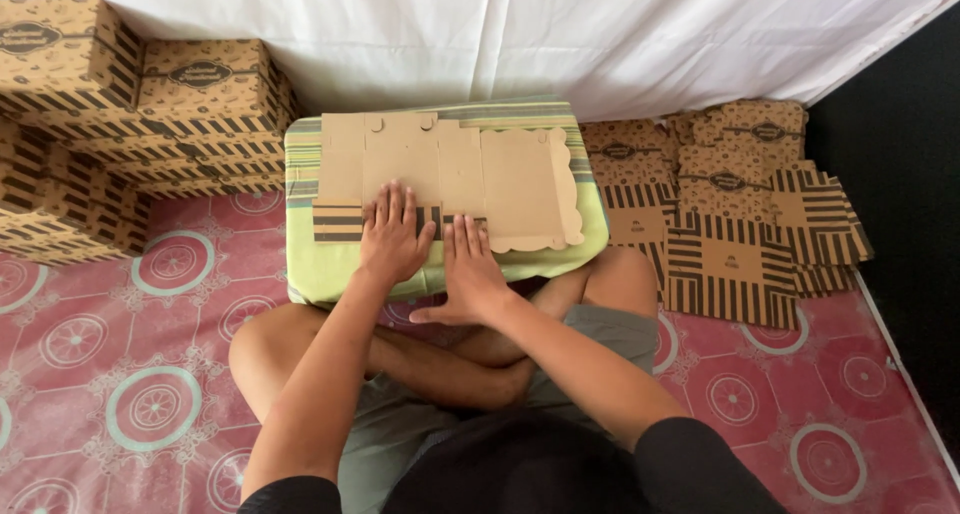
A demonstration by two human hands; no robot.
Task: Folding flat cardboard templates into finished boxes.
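Pink floor covering [120,374] with round medallion patterns fills the scene, and a white sheet [560,24] hangs behind. Left of the green cushion [340,274], finished brown boxes [110,124] with dark stripes are stacked. The cushion rests on the lap of a person sitting cross-legged. On top of the cushion lies a flat, unfolded cardboard box blank [470,179], plain side up, one edge scalloped. The left hand [393,236] presses flat on the blank's near edge, fingers spread and holding nothing. Just beside it, the right hand [470,271] also lies flat and open on the blank's near edge and the cushion. Right of the cushion, a heap of flat striped blanks [745,219] lies on the floor.
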